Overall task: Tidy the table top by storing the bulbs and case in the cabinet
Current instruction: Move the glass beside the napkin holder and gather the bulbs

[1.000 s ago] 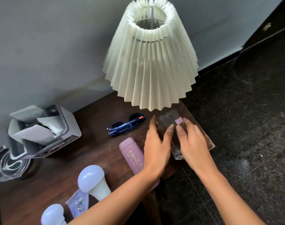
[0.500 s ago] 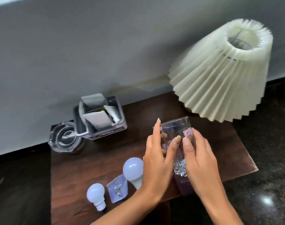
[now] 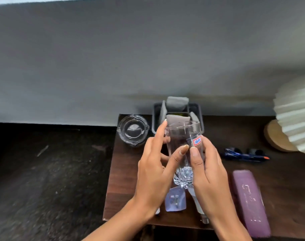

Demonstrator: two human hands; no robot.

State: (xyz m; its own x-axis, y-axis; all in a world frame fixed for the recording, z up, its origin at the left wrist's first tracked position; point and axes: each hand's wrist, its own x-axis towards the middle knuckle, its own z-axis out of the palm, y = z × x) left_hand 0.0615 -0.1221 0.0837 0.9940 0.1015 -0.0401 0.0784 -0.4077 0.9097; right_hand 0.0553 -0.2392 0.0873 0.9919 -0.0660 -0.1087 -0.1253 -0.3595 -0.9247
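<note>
Both the left hand (image 3: 154, 168) and right hand (image 3: 208, 173) grasp the upright glass (image 3: 183, 145) between them. The purple case (image 3: 249, 201) lies right of the glass; a bulb (image 3: 198, 204) shows partly below it, under the right hand.

The tumbler (image 3: 183, 146) I hold is clear glass with a cut pattern at its base and a red-bordered white sticker (image 3: 197, 141). My table (image 3: 129, 180) is dark brown wood, the case (image 3: 250, 202) purple, the pleated lampshade (image 3: 296, 119) cream, the sunglasses (image 3: 243, 154) blue.

Ashtray (image 3: 133, 130) left of organizer (image 3: 177, 112); case (image 3: 249, 200) right, before sunglasses (image 3: 243, 154)
</note>
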